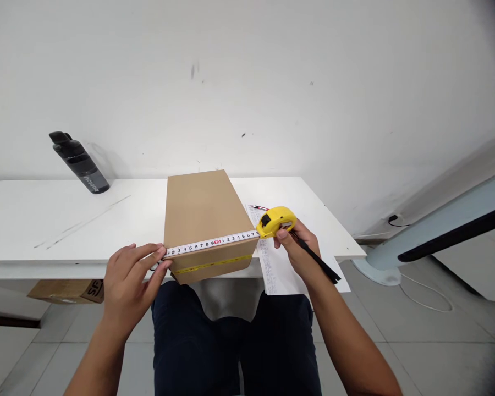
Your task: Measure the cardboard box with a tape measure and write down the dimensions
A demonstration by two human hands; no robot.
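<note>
A brown cardboard box (pixel 202 209) with a yellow printed strip along its near side sits at the front edge of the white table. The white blade of a tape measure (pixel 276 221) lies stretched across the near top edge of the box. My right hand (pixel 299 247) is closed around the yellow case at the box's right corner, and a black strap hangs from it. At the left corner, my left hand (pixel 136 275) pinches the blade's end against the box with fingers and thumb. The blade's very tip is hidden by those fingers.
Printed paper sheets (pixel 286 269) with a red pen (pixel 259 208) lie right of the box, partly past the table edge. A dark bottle (pixel 80 162) stands at the left. Below the table is another carton (pixel 66 290). A pale tower-shaped appliance (pixel 441 231) stands right.
</note>
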